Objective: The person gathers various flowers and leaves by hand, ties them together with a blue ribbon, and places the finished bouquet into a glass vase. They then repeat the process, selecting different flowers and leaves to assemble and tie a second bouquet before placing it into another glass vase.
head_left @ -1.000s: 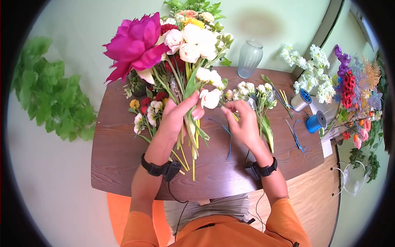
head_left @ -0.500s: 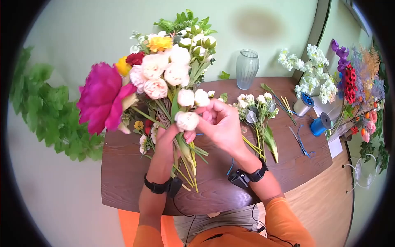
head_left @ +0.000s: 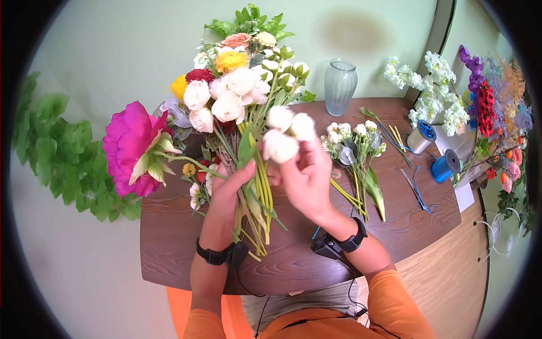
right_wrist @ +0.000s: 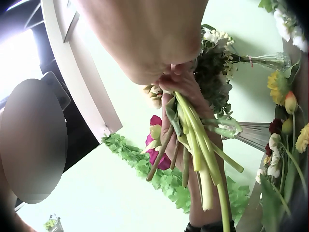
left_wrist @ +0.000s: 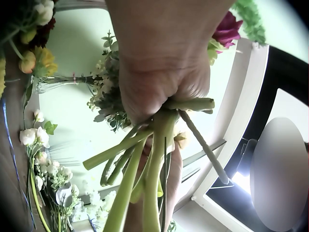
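Observation:
My left hand (head_left: 226,192) grips the stems of a large bouquet (head_left: 228,105) held over the table. White and pale pink blooms, a yellow flower, red ones and ferny green make up its head, and a big magenta flower (head_left: 132,150) leans out at the left. Below the fist, green stems (right_wrist: 198,150) splay out in the right wrist view. Close by on the right, my right hand (head_left: 309,178) pinches a spray of white round blooms (head_left: 280,147) against the bouquet's right side. Those blooms partly hide its fingertips.
Behind stands a clear glass vase (head_left: 340,87). Small white flowers (head_left: 355,147) lie on the wooden table (head_left: 316,263) at right, near a blue ribbon spool (head_left: 446,165), a pale spool (head_left: 420,138) and scissors (head_left: 415,189). Colourful flowers (head_left: 485,110) crowd the far right.
My right hand has carried the white spray left to the bouquet, its blooms now raised slightly higher. The bouquet has tipped left, and the magenta flower has swung down and turned outward.

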Motion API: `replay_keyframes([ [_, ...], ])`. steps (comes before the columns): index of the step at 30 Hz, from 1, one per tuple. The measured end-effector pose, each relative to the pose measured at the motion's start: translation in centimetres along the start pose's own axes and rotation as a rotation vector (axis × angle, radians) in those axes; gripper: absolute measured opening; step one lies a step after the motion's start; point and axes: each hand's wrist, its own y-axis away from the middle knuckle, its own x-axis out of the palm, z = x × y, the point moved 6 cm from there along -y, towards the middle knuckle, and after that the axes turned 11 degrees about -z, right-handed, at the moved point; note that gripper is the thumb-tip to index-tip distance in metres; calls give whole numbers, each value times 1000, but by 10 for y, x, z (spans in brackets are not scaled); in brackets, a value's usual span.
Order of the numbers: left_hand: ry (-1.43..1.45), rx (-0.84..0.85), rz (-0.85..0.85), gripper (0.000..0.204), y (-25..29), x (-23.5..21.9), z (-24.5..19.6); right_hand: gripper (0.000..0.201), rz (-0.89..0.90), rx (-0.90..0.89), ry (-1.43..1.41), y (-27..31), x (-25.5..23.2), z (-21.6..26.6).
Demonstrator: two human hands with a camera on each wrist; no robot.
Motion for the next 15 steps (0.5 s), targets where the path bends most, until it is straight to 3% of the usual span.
replay_keyframes([
  [3,87,-15,68,52,-1,16,-2,30,-114,78,-193,-7,-5,12],
  [4,90,-37,89,53,-1,16,-2,28,-123,-89,-20,-16,-15,10],
  [7,-6,-62,144,55,-4,14,5,23,-180,-9,-8,-29,-35,5],
  [12,-268,-70,203,35,-3,16,18,21,-127,-42,-11,-43,-44,18],
  [15,-131,-110,245,27,-2,18,30,19,-114,-27,-21,-45,-46,20],
])
